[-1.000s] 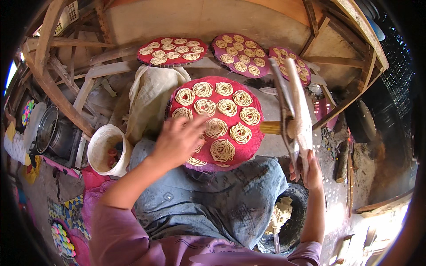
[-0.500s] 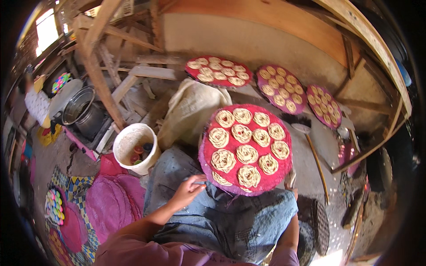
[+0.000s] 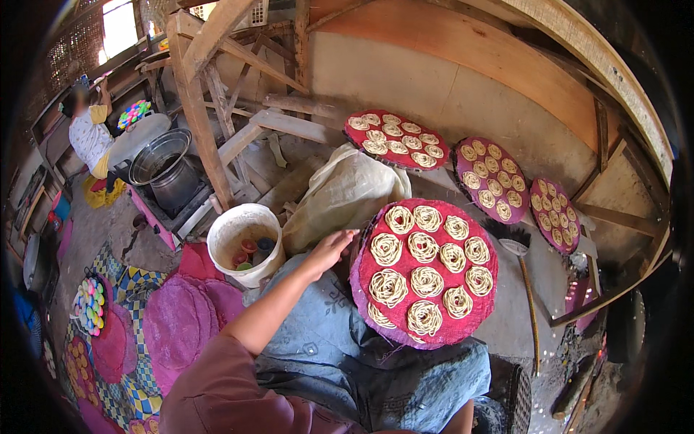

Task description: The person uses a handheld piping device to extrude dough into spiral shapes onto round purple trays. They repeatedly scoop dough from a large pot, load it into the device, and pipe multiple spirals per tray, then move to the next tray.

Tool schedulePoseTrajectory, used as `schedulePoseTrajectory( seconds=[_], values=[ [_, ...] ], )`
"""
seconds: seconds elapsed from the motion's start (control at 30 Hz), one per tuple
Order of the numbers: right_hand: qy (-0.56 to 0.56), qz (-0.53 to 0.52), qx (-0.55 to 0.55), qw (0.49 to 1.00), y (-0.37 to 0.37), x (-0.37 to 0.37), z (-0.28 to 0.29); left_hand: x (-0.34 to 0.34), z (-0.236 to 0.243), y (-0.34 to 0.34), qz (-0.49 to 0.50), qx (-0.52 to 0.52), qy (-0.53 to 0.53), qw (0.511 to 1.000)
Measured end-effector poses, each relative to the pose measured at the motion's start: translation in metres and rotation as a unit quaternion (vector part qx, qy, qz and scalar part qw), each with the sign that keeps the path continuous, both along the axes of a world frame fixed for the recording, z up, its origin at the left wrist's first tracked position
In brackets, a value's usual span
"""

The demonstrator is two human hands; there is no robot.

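Observation:
On my lap rests a round board covered in red and purple cloth, with several coiled nests of pale dough strands laid out on it. My left hand is at the board's left edge, fingers stretched out and holding nothing; whether the fingertips touch the rim I cannot tell. Of my right arm only a piece of forearm shows at the lower edge; the right hand itself is hidden.
Three more round boards with nests lean beyond: a red one and two purple ones. A white bucket holding small cups stands left, near a large metal pot. Stacked purple cloth rounds lie left. A person is far left.
My left hand has moved forward along the board's left side, up from its lower left edge. The right hand has gone out of sight. The whole view has shifted.

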State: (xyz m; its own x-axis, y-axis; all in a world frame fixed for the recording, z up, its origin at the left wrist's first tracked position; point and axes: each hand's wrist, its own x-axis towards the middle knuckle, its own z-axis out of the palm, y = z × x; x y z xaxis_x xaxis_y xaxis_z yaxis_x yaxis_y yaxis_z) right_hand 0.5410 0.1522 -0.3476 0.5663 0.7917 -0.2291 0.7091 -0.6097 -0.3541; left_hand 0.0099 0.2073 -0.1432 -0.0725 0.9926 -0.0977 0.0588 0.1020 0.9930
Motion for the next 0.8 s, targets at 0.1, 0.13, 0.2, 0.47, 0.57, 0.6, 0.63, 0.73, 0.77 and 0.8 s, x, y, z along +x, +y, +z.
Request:
schedulePoseTrajectory(
  seconds=[0.1, 0.13, 0.2, 0.47, 0.57, 0.6, 0.63, 0.73, 0.77, 0.8],
  values=[
    [0.083, 0.016, 0.066, 0.994, -0.015, 0.021, 0.01, -0.002, -0.002, 0.023, -0.019, 0.08, 0.036, 0.996],
    [0.14, 0.024, 0.111, 0.984, -0.019, 0.028, 0.023, -0.003, -0.002, 0.03, -0.03, 0.1, 0.061, 0.993],
    [0.321, 0.049, 0.238, 0.915, -0.021, 0.036, 0.058, -0.005, -0.003, 0.042, -0.033, 0.126, 0.128, 0.983],
    [0.416, 0.094, 0.298, 0.854, -0.026, -0.041, 0.236, -0.004, -0.003, 0.06, -0.005, 0.193, 0.231, 0.954],
    [0.407, 0.101, 0.326, 0.847, -0.029, -0.077, 0.262, -0.002, 0.003, 0.062, -0.001, 0.165, 0.208, 0.964],
    [0.405, 0.098, 0.335, 0.845, -0.031, -0.083, 0.266, -0.002, 0.005, 0.061, 0.002, 0.15, 0.203, 0.968],
    [0.401, 0.088, 0.342, 0.845, -0.032, -0.088, 0.267, -0.003, 0.008, 0.058, 0.01, 0.155, 0.183, 0.971],
    [0.444, 0.067, 0.367, 0.815, -0.038, -0.092, 0.26, -0.009, 0.012, 0.035, 0.026, 0.147, 0.13, 0.98],
    [0.442, 0.043, 0.374, 0.814, -0.04, -0.091, 0.256, -0.013, 0.012, 0.023, 0.035, 0.129, 0.132, 0.982],
    [0.452, 0.042, 0.376, 0.808, -0.042, -0.091, 0.252, -0.016, 0.011, 0.008, 0.037, 0.107, 0.084, 0.99]
  ],
)
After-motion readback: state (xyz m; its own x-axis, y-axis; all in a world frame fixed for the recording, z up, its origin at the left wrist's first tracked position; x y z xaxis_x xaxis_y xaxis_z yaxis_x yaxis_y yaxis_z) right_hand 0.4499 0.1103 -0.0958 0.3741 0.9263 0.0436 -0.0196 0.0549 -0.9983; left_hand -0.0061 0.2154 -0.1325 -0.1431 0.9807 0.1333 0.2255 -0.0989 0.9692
